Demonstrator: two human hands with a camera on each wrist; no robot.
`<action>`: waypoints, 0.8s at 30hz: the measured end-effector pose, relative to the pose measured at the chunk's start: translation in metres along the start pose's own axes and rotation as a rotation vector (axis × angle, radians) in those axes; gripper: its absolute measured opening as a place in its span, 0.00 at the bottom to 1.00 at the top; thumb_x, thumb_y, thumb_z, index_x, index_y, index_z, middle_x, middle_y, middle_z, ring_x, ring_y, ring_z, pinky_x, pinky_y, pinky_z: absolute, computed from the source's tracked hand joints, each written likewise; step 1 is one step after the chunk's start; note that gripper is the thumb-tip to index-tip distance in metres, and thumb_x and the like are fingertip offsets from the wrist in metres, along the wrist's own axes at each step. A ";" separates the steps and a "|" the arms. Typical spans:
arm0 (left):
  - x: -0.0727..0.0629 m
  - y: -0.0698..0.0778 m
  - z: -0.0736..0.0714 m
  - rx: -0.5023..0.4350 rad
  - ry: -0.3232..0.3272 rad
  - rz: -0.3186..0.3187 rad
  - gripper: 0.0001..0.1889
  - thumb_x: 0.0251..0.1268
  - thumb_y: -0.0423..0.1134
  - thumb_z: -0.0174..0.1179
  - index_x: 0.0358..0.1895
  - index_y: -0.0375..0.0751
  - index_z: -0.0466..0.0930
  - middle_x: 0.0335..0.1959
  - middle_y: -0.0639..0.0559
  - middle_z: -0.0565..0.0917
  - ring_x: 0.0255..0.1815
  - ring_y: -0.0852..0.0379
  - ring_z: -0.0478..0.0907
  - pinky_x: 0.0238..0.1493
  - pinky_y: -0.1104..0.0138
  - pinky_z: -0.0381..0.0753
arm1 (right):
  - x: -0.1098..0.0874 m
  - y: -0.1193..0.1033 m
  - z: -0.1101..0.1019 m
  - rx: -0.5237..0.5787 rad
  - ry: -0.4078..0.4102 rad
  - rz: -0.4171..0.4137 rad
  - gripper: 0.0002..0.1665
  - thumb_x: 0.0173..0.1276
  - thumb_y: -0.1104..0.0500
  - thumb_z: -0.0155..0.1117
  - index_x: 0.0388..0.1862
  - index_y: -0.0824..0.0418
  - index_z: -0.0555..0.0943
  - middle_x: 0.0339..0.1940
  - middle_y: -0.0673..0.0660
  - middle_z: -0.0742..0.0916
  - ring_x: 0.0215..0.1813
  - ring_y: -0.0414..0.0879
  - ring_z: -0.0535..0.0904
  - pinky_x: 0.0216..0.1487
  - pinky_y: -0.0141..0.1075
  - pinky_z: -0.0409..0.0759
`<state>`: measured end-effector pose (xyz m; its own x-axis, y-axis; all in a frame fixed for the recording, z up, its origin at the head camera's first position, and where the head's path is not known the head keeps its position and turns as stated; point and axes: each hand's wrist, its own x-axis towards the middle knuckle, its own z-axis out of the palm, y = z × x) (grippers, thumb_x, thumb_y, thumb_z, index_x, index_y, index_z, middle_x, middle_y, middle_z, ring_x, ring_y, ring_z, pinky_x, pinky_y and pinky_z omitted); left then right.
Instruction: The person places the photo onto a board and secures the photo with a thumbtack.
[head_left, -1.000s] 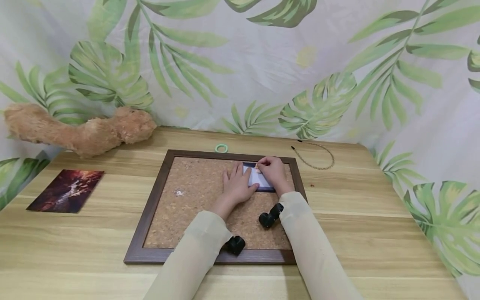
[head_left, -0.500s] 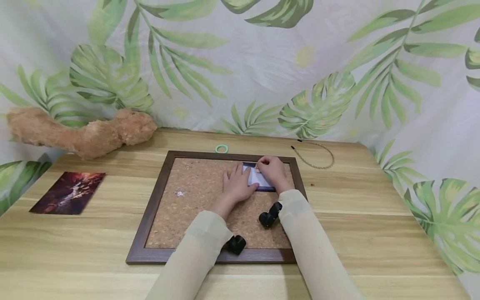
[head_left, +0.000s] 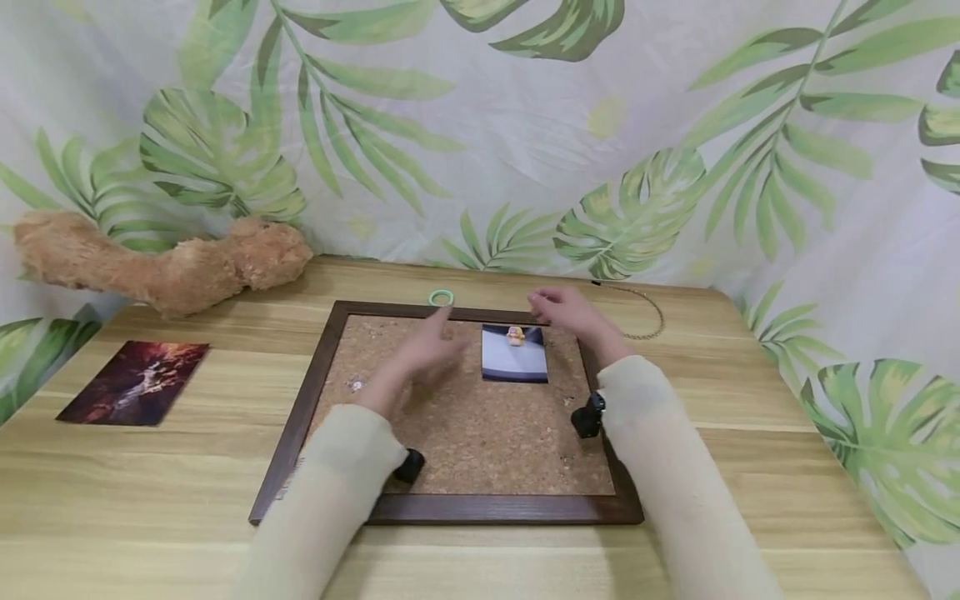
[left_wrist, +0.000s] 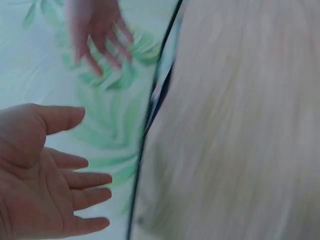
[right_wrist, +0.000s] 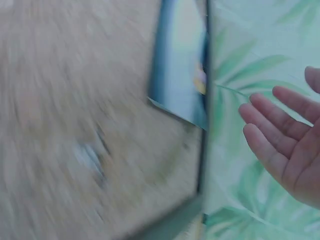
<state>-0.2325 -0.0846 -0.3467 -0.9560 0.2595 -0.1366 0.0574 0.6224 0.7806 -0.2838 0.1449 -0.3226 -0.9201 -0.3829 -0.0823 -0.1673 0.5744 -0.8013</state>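
A dark-framed cork board [head_left: 480,442] lies flat on the table. On its upper right part rests a blue and white photo [head_left: 513,362], with a small orange and pink figure-shaped piece [head_left: 515,336], like a decorative pushpin, at the photo's top edge. My left hand [head_left: 427,346] hovers, blurred, over the board left of the photo. Its fingers are spread and hold nothing in the left wrist view. Above the frame's upper right stretch is my right hand [head_left: 573,312], also holding nothing. The right wrist view shows its fingers [right_wrist: 270,150] extended, apart from the photo.
A dark red photo [head_left: 135,383] lies on the table left of the board. Behind the board are a green ring [head_left: 441,297] and a thin chain [head_left: 660,317]. A furry brown plush [head_left: 172,271] sits at the back left. Small shiny bits [head_left: 356,385] dot the cork.
Both hands have left the photo: the left moved left and up, the right moved up and right, releasing the small figure-shaped piece. Photo and piece are now uncovered on the board.
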 end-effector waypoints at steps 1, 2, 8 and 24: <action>-0.005 -0.003 -0.009 -0.001 0.003 0.006 0.37 0.62 0.46 0.48 0.67 0.36 0.38 0.63 0.35 0.53 0.60 0.40 0.55 0.56 0.52 0.55 | -0.004 -0.001 -0.006 0.011 0.012 -0.029 0.24 0.68 0.54 0.44 0.55 0.71 0.68 0.45 0.69 0.76 0.46 0.59 0.73 0.45 0.47 0.70; -0.010 -0.008 -0.019 0.001 0.008 0.021 0.37 0.62 0.47 0.48 0.67 0.37 0.38 0.64 0.36 0.52 0.60 0.40 0.54 0.56 0.51 0.54 | -0.007 -0.001 -0.011 0.021 0.026 -0.050 0.24 0.68 0.54 0.45 0.54 0.70 0.69 0.45 0.69 0.77 0.46 0.59 0.73 0.46 0.47 0.69; -0.044 -0.040 -0.076 0.095 0.106 0.116 0.35 0.63 0.49 0.45 0.66 0.33 0.42 0.62 0.31 0.53 0.59 0.35 0.54 0.53 0.48 0.56 | -0.032 0.005 -0.037 0.026 0.083 -0.126 0.24 0.64 0.51 0.51 0.53 0.66 0.71 0.48 0.63 0.76 0.50 0.55 0.70 0.48 0.48 0.67; -0.123 -0.207 -0.184 0.066 0.529 -0.131 0.35 0.59 0.55 0.46 0.67 0.53 0.44 0.66 0.41 0.49 0.62 0.39 0.47 0.46 0.46 0.60 | -0.079 0.086 -0.057 0.096 0.177 -0.004 0.24 0.61 0.56 0.56 0.50 0.73 0.71 0.47 0.67 0.77 0.47 0.50 0.72 0.48 0.44 0.67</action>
<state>-0.1791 -0.3810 -0.3795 -0.9697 -0.2193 0.1080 -0.0704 0.6738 0.7356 -0.2453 0.2659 -0.3517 -0.9688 -0.2471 0.0200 -0.1447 0.4982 -0.8549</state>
